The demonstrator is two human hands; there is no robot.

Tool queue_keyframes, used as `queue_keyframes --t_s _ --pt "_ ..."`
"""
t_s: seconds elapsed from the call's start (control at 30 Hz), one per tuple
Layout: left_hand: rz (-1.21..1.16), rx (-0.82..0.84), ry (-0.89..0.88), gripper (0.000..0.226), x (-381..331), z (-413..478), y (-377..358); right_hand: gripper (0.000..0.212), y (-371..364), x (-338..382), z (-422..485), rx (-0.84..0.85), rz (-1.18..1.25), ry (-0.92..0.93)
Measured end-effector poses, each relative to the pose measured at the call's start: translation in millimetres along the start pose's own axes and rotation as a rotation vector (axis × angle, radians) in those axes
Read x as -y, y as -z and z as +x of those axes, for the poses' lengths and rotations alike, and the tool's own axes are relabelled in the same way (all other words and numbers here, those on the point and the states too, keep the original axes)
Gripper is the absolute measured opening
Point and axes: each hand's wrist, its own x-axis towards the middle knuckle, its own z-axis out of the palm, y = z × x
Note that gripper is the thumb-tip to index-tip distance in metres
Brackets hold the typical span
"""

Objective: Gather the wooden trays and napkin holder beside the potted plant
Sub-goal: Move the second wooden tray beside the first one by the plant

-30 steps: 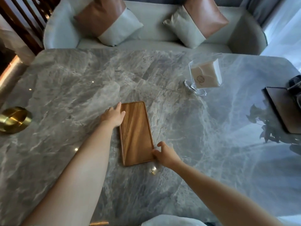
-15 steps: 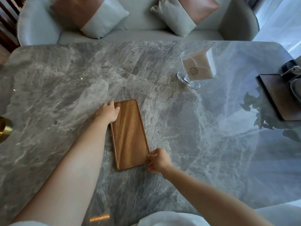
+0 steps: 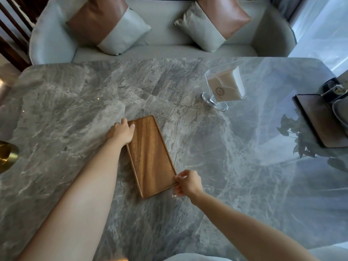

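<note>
A light wooden tray [image 3: 150, 155] lies flat on the grey marble table [image 3: 244, 166], near its middle. My left hand [image 3: 120, 132] grips the tray's far left corner, thumb on the rim. My right hand [image 3: 186, 183] pinches its near right corner. A clear napkin holder [image 3: 224, 87] with beige napkins stands at the back right. A darker wooden tray [image 3: 320, 119] lies at the right edge, with a dark object on it. The potted plant shows only as a leafy reflection [image 3: 297, 136] in the tabletop.
A pale sofa [image 3: 169, 34] with two brown-and-grey cushions stands behind the table. A brass round object [image 3: 7, 155] sits at the left edge. Dark wooden slats rise at the far left.
Both hands have closed tighter on the tray's corners, the left thumb now over the rim. The tray stays in about the same spot; the camera view shifted.
</note>
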Motion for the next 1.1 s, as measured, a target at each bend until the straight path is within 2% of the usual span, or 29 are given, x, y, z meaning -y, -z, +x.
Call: queue_keyframes --t_s 0.13,0.37,0.63,0.87,1.1 --pt "-0.017 -0.057 -0.022 0.050 -24 1 19 0.010 27 13 1 -0.030 0.031 0.073" --pt "-0.050 -0.152 -0.077 0.050 -99 -2 60 0.018 99 41 2 -0.113 0.079 0.211" --pt "-0.082 -0.223 -0.178 0.050 -227 -23 90 0.024 212 55 6 -0.249 0.195 0.305" --pt "-0.095 -0.217 -0.286 0.049 -341 -31 81 0.020 311 41 17 -0.342 0.236 0.347" --pt "-0.043 -0.140 -0.377 0.050 -444 -36 40 0.022 390 6 46 -0.438 0.256 0.268"
